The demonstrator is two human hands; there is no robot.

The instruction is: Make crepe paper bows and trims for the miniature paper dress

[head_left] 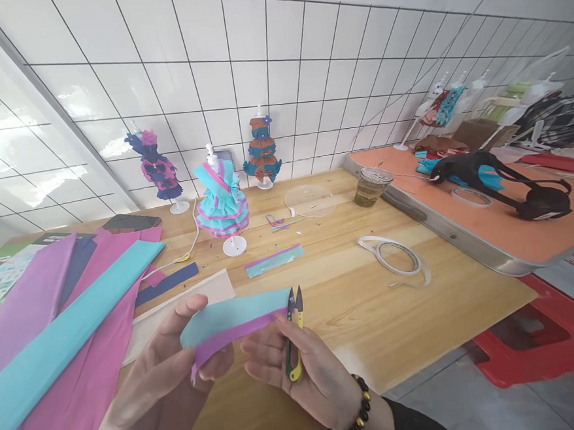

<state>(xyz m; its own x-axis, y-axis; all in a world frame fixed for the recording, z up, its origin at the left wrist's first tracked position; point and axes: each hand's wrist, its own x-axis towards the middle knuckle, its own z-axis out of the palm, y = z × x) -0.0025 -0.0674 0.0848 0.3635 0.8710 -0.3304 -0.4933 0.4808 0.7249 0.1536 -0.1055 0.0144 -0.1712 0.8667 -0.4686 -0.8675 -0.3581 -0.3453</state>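
Observation:
Between my hands stretches a turquoise crepe paper strip (240, 316) with a magenta band along its lower edge. Thumb and fingers of my left hand (165, 374) grip its left end, which curls over. My right hand (302, 364) pinches the right end with the thumb and also holds yellow-and-green thread snips (294, 345) in the palm, their blades pointing up and apart. Just beyond lies a second turquoise strip with a magenta edge (274, 260). A small dress form in a turquoise and pink ruffled dress (221, 196) stands behind it.
Crepe paper sheets (70, 341) cover the table's left side. A roll of double-sided tape (398, 258) and a cup of liquid (372, 186) are at right. Two more dressed forms (261, 148) stand by the tiled wall. An orange table (489, 233) and red stool (527, 349) flank the right.

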